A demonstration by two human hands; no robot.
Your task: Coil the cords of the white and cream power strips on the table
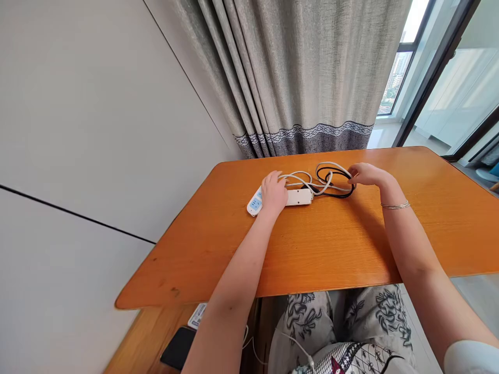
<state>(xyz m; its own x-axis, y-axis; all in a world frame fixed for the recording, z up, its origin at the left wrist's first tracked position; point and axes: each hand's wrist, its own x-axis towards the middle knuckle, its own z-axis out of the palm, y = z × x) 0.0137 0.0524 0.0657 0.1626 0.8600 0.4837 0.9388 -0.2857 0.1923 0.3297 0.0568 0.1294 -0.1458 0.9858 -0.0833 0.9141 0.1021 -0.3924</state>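
Observation:
A white power strip with blue socket faces (255,203) lies on the wooden table. My left hand (274,192) is over it, fingers curled round it and hiding its middle. Just right of that hand is a white box-like piece (299,197); whether it joins the strip is hidden. White cable (300,176) and black cable (338,196) lie in loose loops to the right. At the right end of these loops, my right hand (365,174) has its fingers closed on the cables; the fingertips are partly hidden. A thin bracelet (395,205) circles my right wrist.
The orange-brown table (312,249) has its front edge above my lap. Below it on the left are a black flat object (178,347) and a thin white cord (257,353). A grey curtain (312,72) hangs behind, with a white wall (97,130) at left.

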